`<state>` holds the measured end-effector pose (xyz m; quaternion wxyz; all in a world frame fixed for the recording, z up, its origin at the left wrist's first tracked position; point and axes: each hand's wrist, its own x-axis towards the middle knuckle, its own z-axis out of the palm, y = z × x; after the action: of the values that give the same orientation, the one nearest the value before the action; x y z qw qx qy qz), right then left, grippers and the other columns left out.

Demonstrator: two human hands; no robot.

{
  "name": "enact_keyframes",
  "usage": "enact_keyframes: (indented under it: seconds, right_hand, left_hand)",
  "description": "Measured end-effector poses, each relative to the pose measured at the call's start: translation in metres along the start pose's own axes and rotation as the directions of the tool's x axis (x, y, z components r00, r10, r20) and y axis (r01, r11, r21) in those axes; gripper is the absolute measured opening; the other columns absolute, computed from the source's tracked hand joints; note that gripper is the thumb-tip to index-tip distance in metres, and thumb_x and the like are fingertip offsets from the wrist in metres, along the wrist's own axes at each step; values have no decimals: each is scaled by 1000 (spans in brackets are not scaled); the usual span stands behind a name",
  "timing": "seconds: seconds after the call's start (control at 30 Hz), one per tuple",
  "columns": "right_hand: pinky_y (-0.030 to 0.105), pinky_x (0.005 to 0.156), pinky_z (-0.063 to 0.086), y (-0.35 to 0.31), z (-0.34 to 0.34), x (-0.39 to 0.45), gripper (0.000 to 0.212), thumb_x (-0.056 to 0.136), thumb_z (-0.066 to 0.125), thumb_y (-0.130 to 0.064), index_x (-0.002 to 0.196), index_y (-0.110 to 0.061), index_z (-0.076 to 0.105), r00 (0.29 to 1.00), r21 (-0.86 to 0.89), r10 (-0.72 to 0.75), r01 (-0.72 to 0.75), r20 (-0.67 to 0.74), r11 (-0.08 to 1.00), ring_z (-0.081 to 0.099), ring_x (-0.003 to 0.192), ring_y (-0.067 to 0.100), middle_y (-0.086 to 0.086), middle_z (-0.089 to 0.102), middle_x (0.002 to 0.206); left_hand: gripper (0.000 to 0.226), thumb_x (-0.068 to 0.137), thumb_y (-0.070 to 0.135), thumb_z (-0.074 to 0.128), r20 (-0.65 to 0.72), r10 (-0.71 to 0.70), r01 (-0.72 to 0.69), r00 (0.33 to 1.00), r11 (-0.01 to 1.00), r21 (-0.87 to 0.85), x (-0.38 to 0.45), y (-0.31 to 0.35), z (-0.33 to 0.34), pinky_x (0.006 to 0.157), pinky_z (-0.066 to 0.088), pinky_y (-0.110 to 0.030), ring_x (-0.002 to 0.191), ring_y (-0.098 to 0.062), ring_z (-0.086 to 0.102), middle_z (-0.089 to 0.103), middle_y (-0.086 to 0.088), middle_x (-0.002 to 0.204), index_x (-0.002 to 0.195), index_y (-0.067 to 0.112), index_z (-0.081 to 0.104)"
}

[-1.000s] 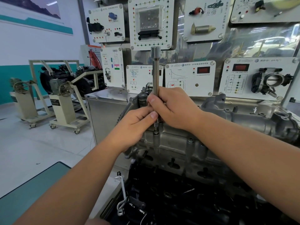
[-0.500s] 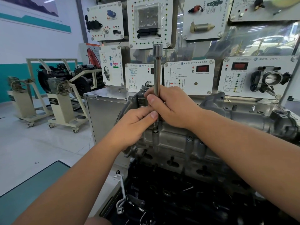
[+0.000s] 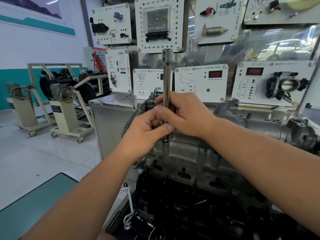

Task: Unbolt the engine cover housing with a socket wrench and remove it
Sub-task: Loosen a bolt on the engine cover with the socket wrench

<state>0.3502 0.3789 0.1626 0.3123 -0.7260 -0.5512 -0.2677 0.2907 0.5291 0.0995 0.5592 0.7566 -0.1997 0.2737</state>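
A long steel socket extension bar stands upright over the left end of the grey cast engine cover housing. Its lower tip sits on a bolt at the housing's top edge. My right hand grips the bar's lower part, fingers curled round it. My left hand comes from below left and holds the bar just under the right hand, thumb across the front. The bar's square top end is bare, with no ratchet handle on it.
Behind the housing stand white training panels with sensors and a throttle body. Black engine parts and a bent metal bracket fill the space below. Engine stands on castors stand at the left; a teal mat lies bottom left.
Both hands stay on the bar at the same bolt. The fingers of my left hand have curled in more around the bar's lower end; the view shifted slightly.
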Motion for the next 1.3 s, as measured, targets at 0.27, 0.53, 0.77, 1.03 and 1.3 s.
enact_keyframes:
  seconds: [0.27,0.53,0.77,1.03,1.3]
  right_hand:
    - [40,69,49,0,4,3,43,101,36,-37,105,-4,64,998,-22,17,-16,64,1000,59,68,19,-2,62,73]
    - [44,68,49,3,5,3,48,96,43,-45,92,-3,66,998,-51,28,-26,49,998,62,70,23,7,66,74]
    - [45,71,49,3,4,4,62,96,30,-49,94,2,66,996,-17,16,-15,89,1000,63,75,31,15,68,80]
    - [46,68,49,1,6,5,62,94,32,-49,82,1,66,996,1,32,-33,81,999,63,70,30,14,66,72]
    - [46,66,48,0,3,4,65,94,33,-55,82,-1,67,996,7,15,-15,84,1000,62,66,28,12,66,69]
  left_hand:
    - [19,94,50,53,85,-27,21,996,997,77,-1,1,-12,76,48,-16,84,0,63,71,19,90,100,50,71]
    - [11,89,38,65,15,34,-35,999,999,30,2,-1,-3,72,50,-13,77,1,61,69,17,82,95,47,68]
    - [20,92,54,54,51,-14,9,999,995,103,0,-1,-11,78,50,-23,85,-3,61,69,15,89,98,48,72]
    - [15,91,41,60,4,13,-13,1000,998,55,-1,3,0,81,54,-28,90,-8,66,74,1,92,102,41,71]
    - [25,93,52,52,-1,21,-21,1000,982,188,-3,0,-2,87,54,-55,95,-35,64,69,-12,97,103,36,68]
